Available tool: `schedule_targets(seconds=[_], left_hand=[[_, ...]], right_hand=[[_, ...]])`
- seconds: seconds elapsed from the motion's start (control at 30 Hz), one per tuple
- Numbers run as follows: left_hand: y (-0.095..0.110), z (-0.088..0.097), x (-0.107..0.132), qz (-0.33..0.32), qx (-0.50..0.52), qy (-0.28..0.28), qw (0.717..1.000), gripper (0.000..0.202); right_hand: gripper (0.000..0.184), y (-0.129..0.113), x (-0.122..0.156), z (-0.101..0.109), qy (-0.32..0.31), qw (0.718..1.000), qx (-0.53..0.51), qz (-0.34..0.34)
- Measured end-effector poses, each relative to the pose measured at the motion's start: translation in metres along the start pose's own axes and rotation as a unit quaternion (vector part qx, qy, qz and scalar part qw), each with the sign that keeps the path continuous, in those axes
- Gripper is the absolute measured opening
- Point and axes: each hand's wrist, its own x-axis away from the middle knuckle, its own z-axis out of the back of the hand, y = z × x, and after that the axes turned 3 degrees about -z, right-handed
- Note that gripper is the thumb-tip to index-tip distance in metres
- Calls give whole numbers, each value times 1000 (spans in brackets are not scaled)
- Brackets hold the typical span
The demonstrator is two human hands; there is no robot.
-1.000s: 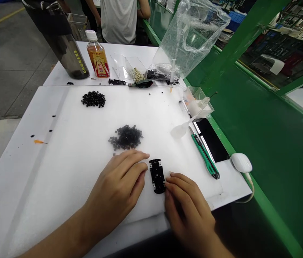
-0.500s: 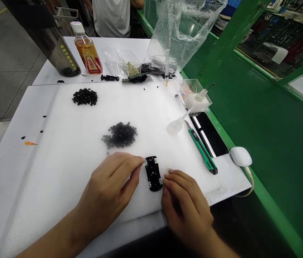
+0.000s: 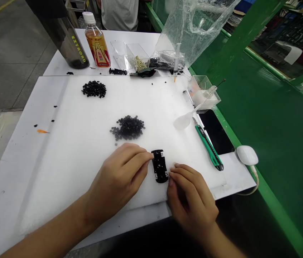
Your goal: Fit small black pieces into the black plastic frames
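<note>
A small black toy car chassis [image 3: 159, 166] lies flat on the white foam sheet [image 3: 68, 165], its length pointing away from me. My left hand [image 3: 121, 175] is closed in a pinch, with its fingertips at the chassis's far left corner. Whatever is between those fingertips is hidden. Close to the chassis's near right side, my right hand [image 3: 191, 197] has its fingers curled and the thumb drawn against them. I cannot make out what it holds, if anything. Beyond the left hand sits a pile of small dark square pieces [image 3: 130, 127].
Farther left is a heap of tiny black parts [image 3: 94, 89]. To the right lie a green utility knife [image 3: 207, 145], a phone [image 3: 217, 130], a white mouse-like device [image 3: 247, 155] and an open clear box [image 3: 207, 102]. A drink bottle [image 3: 97, 46] and dark tumbler [image 3: 69, 43] stand behind.
The camera view has shifted, so everything sits farther right and slightly higher. My left fingertips have come right up to the chassis's corner. The right hand keeps its place beside it.
</note>
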Motion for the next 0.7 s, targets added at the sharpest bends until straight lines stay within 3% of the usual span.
schedule_targets(seconds=[0.5,0.7], left_hand=[[-2,-3,2,-24,-19,-8,1000,27],[-1,-4,2,-16,-12,-3,1000,18]], right_hand=[[29,0,0,-1,2,999,23,25],[29,0,1,1,-3,999,29,26]])
